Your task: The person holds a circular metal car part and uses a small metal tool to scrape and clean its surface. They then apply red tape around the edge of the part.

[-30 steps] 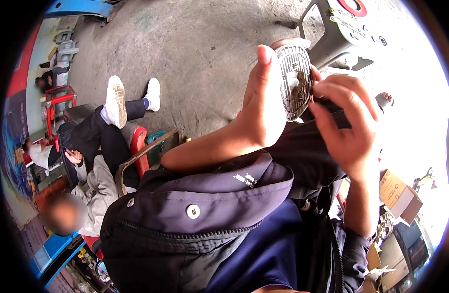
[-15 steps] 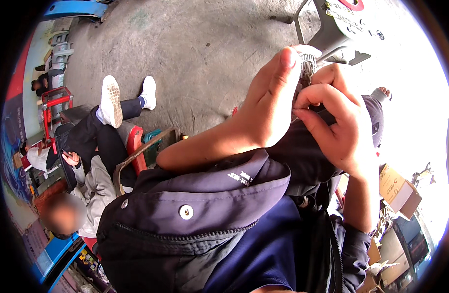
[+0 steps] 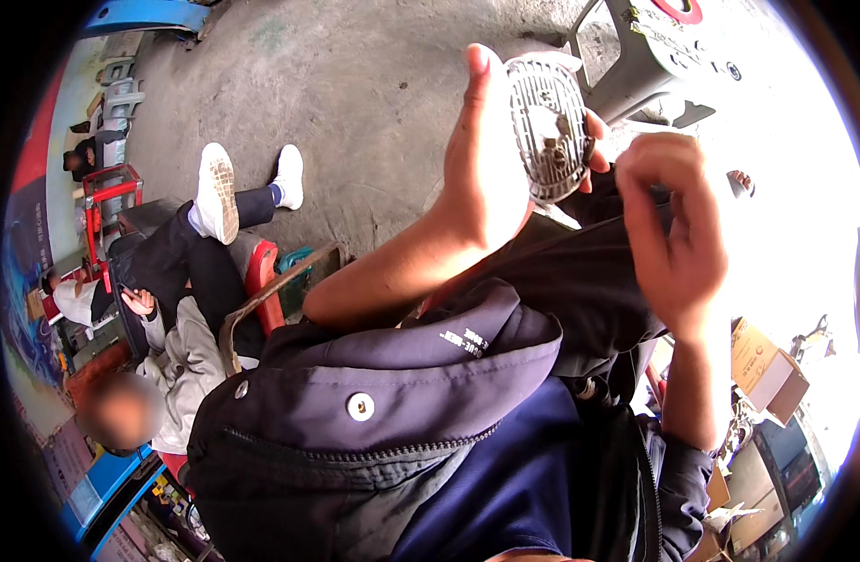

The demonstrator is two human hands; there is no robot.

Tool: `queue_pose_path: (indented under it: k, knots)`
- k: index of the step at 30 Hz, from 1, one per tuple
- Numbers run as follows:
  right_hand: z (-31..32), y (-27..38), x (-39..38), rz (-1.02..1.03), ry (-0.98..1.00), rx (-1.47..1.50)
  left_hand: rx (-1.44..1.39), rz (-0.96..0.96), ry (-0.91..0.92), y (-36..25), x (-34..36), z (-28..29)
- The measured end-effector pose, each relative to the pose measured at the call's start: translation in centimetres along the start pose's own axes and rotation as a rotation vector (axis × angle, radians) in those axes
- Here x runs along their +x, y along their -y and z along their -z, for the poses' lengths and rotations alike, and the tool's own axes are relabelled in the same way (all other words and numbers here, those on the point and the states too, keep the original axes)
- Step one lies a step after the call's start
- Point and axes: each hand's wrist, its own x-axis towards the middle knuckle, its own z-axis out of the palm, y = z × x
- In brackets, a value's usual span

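An oval lamp [image 3: 549, 126] with a clear ribbed face and a rounded rim rests in my left hand [image 3: 491, 164]. My left thumb points up along one side of it, and fingertips wrap round from behind at its right edge. Its ribbed face is turned toward me, and a small brownish part shows behind the ribs. Apart from the lamp, a little to its right, is my right hand [image 3: 678, 229]. The fingers of that hand are bent over and closed; their tips are partly hidden, so anything in them cannot be made out.
A grey plastic stool [image 3: 636, 66] with a red ring on top stands beyond the lamp. Cardboard boxes [image 3: 765, 367] lie at the right. On the left, a person in a grey top [image 3: 182, 375] sits with legs stretched over the concrete floor [image 3: 355, 103], near a red frame [image 3: 111, 192].
My left hand has moved left and up, turning the lamp's ribbed face into view. My right hand has come away from the lamp, to the right.
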Motion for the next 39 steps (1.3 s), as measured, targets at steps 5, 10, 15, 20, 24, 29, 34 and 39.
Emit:
queue_pose_path:
  k: [5,10,15,20,24,29,34,39]
  knots:
    - [0.8,1.0,0.2,-0.117,0.156,-0.270,0.081,-0.057,0.026,0.7,-0.2,-0.1]
    - [0.0,1.5,0.9,0.139,0.185,-0.141,0.150,-0.138,0.055,1.0,-0.4,0.1]
    - [-0.1,1.3,0.8,0.179,0.218,-0.123,0.161,-0.078,0.085,1.2,-0.6,0.4]
    - [0.3,1.4,1.0,0.142,0.261,-0.147,0.191,-0.057,0.084,1.2,-0.8,0.0]
    - [0.2,1.4,1.0,0.163,0.258,-0.179,0.249,-0.078,0.092,1.4,-0.8,0.1]
    - [0.6,1.6,0.9,0.109,0.287,-0.164,0.344,-0.098,0.114,1.5,-0.8,0.2]
    - [0.4,1.8,1.0,0.146,0.277,-0.227,0.471,-0.147,0.117,1.9,-0.7,0.3]
    - [0.0,2.2,0.4,0.181,0.269,-0.372,0.504,-0.183,0.093,2.3,-0.8,0.1]
